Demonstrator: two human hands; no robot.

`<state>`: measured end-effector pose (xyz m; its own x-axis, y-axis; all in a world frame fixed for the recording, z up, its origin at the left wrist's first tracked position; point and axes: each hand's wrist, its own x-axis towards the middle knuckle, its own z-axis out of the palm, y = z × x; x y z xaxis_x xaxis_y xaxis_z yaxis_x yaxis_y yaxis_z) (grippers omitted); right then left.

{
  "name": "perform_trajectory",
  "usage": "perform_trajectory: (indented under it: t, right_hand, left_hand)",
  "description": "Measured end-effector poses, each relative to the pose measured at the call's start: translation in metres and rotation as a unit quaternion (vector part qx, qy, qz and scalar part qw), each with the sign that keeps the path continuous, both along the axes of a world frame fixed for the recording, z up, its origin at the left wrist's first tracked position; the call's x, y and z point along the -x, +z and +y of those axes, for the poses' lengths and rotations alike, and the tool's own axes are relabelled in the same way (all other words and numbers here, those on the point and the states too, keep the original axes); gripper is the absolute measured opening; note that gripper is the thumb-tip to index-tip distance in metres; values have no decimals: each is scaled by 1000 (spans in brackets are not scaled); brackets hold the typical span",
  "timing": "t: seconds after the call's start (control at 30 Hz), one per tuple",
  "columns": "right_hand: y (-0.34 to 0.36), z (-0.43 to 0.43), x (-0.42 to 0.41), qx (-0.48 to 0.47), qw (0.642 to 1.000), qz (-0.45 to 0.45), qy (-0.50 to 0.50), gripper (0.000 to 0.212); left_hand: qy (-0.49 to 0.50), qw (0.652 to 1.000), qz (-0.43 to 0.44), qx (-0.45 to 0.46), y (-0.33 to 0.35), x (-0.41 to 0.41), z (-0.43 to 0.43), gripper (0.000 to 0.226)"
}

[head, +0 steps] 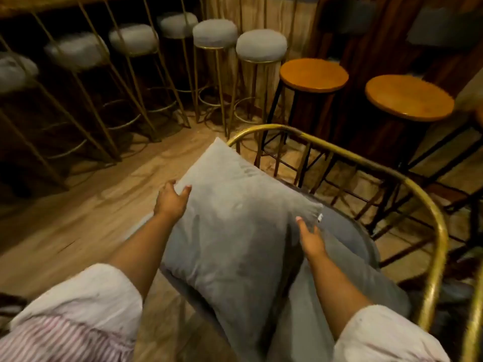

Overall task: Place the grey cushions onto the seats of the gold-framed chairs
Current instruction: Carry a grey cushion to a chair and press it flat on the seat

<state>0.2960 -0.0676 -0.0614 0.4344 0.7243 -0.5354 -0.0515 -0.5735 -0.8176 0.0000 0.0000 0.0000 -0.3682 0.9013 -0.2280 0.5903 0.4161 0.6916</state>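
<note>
A large grey cushion [230,220] lies tilted across the seat of a gold-framed chair [428,205], its far corner poking past the curved gold rail. My left hand [171,199] grips the cushion's left edge, thumb on top. My right hand [311,237] presses against its right side near a small white tag, with the fingers partly tucked under the fabric. A second grey cushion [347,280] lies on the seat beneath and to the right of the first. The seat itself is mostly hidden.
A row of gold-legged bar stools with grey round seats [261,45] lines the back. Two wooden-topped stools with black legs [409,96] stand at the right behind the chair. The wooden floor [91,218] opens to the left. Another gold rail [473,330] shows at the lower right.
</note>
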Motion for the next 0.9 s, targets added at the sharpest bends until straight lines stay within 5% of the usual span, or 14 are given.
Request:
perform_trajectory:
  t: [0.17, 0.43, 0.67, 0.8, 0.9]
  right_hand:
    - [-42, 18, 8, 36, 993, 89, -66, 122]
    - [-59, 18, 16, -8, 993, 74, -95, 84]
    - [-56, -3, 34, -56, 998, 25, -27, 91]
    - [-39, -7, 37, -76, 996, 41, -10, 115]
    - [-25, -14, 37, -102, 993, 60, -18, 105]
  left_hand:
    - [-14, 995, -26, 92, -29, 14, 48, 78]
    - [-50, 990, -59, 121, -51, 36, 73, 93]
    - [-106, 985, -88, 108, -39, 40, 68, 106]
    - [-130, 985, -75, 85, -14, 29, 55, 98]
    - [-136, 987, -65, 62, 14, 24, 46, 94]
